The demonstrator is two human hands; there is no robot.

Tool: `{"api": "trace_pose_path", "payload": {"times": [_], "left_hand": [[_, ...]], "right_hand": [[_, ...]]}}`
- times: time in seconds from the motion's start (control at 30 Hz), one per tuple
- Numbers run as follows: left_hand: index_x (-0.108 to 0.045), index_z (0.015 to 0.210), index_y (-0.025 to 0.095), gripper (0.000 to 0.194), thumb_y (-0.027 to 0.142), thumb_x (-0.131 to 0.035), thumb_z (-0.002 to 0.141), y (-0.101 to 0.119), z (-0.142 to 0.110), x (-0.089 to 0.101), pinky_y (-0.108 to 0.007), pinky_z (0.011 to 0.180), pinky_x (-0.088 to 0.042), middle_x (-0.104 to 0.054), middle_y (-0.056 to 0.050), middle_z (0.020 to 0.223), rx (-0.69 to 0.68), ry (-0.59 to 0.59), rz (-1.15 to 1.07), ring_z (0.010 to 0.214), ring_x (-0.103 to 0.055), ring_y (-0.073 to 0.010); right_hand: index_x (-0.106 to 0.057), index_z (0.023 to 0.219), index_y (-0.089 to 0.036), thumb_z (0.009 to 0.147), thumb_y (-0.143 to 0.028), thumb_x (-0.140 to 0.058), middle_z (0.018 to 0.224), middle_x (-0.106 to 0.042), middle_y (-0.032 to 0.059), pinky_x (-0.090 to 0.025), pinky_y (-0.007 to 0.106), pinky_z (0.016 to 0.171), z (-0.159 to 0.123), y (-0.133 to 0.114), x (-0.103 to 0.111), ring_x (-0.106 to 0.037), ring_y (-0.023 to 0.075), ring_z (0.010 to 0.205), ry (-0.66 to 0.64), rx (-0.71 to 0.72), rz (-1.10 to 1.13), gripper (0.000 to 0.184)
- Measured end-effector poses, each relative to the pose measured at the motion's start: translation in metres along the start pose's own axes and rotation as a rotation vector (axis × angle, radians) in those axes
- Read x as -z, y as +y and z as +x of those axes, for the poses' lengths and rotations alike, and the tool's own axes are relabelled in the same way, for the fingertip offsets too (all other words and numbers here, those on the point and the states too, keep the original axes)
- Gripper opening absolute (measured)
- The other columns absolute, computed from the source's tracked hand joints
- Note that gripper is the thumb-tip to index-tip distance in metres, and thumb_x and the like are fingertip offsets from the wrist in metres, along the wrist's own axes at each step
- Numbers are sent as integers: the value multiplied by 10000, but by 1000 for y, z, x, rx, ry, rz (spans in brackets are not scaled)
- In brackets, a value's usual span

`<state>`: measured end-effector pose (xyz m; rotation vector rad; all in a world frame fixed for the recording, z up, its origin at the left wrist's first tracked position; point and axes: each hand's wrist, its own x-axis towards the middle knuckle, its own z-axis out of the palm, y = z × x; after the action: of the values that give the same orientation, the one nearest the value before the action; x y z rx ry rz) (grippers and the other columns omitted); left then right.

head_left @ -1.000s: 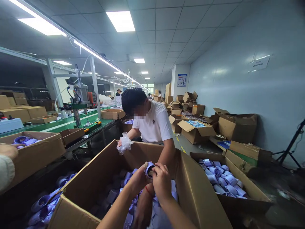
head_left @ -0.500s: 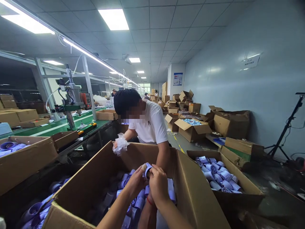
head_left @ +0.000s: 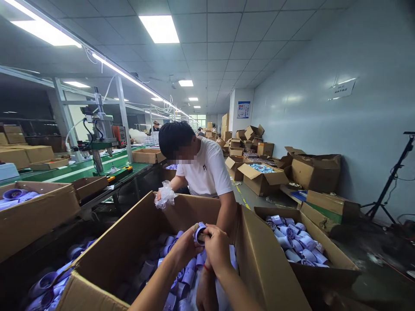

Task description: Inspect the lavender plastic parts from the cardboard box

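Above the large cardboard box [head_left: 106,242] I hold a short purple plastic cylinder [head_left: 199,233], its open round end turned up towards me. My left hand [head_left: 185,246] grips its left side with fingers wrapped round it. My right hand [head_left: 216,249] is closed on the right side, with fingertips at or inside the opening; their exact contact is partly hidden. Beneath my hands lie several similar purple cylinders [head_left: 188,276] in the box. A co-worker's arm passes behind my right hand, and their hand [head_left: 207,296], with a red wrist cord, is low in the box.
Across the box a co-worker in a white shirt [head_left: 207,168] leans in, holding crumpled clear plastic [head_left: 166,195]. More cylinders fill a carton [head_left: 340,257] on the right and another [head_left: 32,220] on the left. A press machine [head_left: 100,138] stands on the green bench.
The purple cylinder has been turned in my hands, so more of its opening shows. The co-worker's hand low in the box has shifted. My view has moved slightly.
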<state>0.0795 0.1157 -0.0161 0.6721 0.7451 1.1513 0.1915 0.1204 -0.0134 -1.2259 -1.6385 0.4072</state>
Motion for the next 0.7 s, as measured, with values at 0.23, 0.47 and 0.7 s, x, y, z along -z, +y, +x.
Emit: {"api": "trace_pose_path", "payload": {"times": [0.23, 0.47, 0.7], "left_hand": [[-644, 896, 173, 243, 368, -696, 760, -3, 0, 0, -182, 566, -445, -643, 8, 741, -60, 18, -12, 579, -572, -80], [-644, 877, 170, 208, 348, -677, 775, -4, 2, 6, -168, 555, -432, -617, 2, 725, -46, -40, -18, 628, -573, -90], [-649, 938, 183, 215, 202, -689, 727, -4, 12, 10, -198, 673, -469, -657, -24, 868, -144, -26, 15, 824, -616, -139]], "right_hand": [[-712, 709, -186, 677, 18, -465, 953, -746, 107, -504, 328, 842, -2, 2, -8, -687, 231, 920, 50, -14, -39, 322], [-738, 780, -214, 711, -10, -484, 1028, -733, 78, -481, 362, 891, -7, -1, -5, -660, 234, 963, 54, 98, -94, 333], [-739, 859, -213, 732, 10, -438, 1020, -734, 81, -507, 329, 822, -4, -4, -4, -673, 229, 932, 30, 133, -169, 395]]}}
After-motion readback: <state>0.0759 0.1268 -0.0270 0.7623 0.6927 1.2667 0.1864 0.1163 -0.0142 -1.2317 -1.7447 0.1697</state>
